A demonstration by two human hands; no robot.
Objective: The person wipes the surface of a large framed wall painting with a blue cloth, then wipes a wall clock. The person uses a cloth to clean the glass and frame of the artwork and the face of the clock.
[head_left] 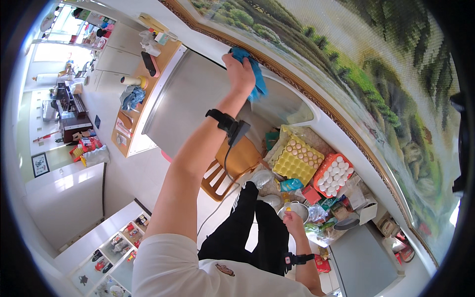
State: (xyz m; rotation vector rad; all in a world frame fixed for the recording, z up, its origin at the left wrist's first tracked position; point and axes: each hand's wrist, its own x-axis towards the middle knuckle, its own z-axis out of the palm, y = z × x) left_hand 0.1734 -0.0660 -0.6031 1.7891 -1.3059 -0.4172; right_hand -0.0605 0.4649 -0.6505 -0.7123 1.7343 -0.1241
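My left hand [240, 74] grips a blue cloth [258, 83], part of which hangs down below the fingers. The cloth lies against the lower edge of an ornate gilt picture frame [282, 68]. Inside that frame is a large landscape painting [334, 70] of green hills and water. Lower down, my right hand [294, 223] is curled beside a round metal pot [300, 211]. A small yellow-topped object [286, 198] shows at its fingertips; whether the hand holds it is unclear. Both wrists wear black straps, and a cable runs from the left one.
A wooden chair [237, 161] stands by my legs. Beyond it are a yellow egg tray [293, 163] with brown eggs and a red basket [318, 182] of white eggs, among packages. A wooden counter [148, 89] holds a crumpled blue-grey cloth [132, 97]. Display compartments [117, 245] stand lower left.
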